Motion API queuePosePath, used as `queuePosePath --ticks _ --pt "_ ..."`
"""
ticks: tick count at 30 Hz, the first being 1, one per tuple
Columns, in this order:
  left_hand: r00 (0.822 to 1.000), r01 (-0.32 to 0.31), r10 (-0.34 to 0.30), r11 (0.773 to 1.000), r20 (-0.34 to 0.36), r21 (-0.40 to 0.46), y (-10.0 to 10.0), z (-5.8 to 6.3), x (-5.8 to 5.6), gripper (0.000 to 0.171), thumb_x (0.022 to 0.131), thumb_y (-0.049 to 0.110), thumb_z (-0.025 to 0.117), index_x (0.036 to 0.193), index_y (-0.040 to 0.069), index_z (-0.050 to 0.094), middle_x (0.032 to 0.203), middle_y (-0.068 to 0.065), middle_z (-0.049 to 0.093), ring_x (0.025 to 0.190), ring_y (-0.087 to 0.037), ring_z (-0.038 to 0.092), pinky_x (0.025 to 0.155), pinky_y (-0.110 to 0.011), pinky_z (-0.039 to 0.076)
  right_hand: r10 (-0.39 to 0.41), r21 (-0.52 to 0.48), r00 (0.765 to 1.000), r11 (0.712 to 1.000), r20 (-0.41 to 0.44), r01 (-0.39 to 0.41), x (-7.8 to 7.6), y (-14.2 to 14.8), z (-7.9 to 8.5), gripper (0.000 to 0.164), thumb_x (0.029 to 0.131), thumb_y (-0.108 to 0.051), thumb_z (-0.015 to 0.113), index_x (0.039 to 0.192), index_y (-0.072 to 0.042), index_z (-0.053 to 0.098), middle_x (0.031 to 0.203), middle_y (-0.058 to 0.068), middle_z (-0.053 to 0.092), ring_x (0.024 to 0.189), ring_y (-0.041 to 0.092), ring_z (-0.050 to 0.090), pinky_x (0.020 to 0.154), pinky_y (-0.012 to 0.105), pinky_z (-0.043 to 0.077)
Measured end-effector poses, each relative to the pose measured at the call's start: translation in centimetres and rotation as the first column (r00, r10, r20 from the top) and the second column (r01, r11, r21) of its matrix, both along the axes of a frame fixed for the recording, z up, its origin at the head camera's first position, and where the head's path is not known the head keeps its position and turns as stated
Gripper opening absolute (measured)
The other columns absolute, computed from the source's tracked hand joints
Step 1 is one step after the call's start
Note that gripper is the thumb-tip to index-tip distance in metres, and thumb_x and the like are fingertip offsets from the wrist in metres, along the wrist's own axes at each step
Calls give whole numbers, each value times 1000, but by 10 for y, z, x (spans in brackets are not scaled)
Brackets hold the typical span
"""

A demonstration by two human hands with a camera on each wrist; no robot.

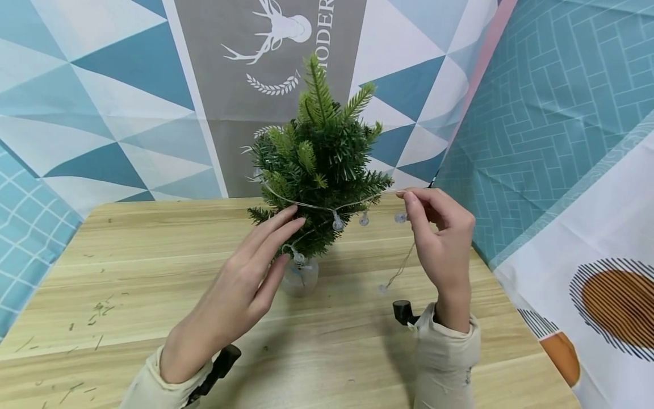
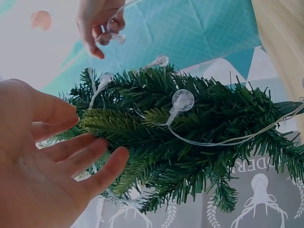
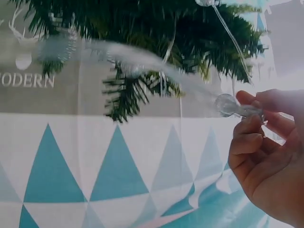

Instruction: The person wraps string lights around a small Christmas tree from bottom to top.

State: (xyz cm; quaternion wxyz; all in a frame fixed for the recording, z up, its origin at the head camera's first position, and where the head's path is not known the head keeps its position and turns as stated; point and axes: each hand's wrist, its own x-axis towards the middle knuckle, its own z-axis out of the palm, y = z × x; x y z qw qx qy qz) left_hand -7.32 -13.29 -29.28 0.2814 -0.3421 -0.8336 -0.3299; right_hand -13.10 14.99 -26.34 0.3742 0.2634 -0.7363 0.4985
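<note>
A small artificial Christmas tree [image 1: 332, 153] stands on the wooden table, its base pale and translucent. Round its branches runs a string of lights [image 1: 338, 221] on thin clear wire with round clear bulbs. To the tree's right, my right hand [image 1: 443, 236] pinches the wire between thumb and fingers, and a tail of it hangs below. One bulb [image 3: 226, 105] sits beside those fingers in the right wrist view. My left hand [image 1: 240, 281] is at the tree's lower left, fingers extended close to the wire and branches. Whether its fingertips touch them I cannot tell.
Loose green needle bits [image 1: 99, 307] lie scattered on the left of the table [image 1: 168, 238]. Behind it hangs a patterned cloth [image 1: 128, 108] with triangles and a deer head. Another patterned cloth [image 1: 562, 125] covers the right side. Each wrist wears a dark strapped device.
</note>
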Motion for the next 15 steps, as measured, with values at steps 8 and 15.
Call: queuePosePath --ticks 8,15 --pt "1000 -19 19 1000 2 -21 -1 -2 -2 48 100 9 52 147 10 46 157 -5 37 143 -22 37 111 -38 39 -130 127 990 984 51 123 -5 13 -3 11 96 -10 66 95 -5 76 81 1 66 69 12 54 64 21 44" --pt "999 -35 35 999 -4 -33 -2 -3 -1 46 100 11 54 146 10 48 156 -7 39 142 -24 39 108 -40 42 -211 176 976 964 52 199 -18 16 -10 11 96 -9 65 97 -6 76 92 4 69 80 13 58 75 22 46"
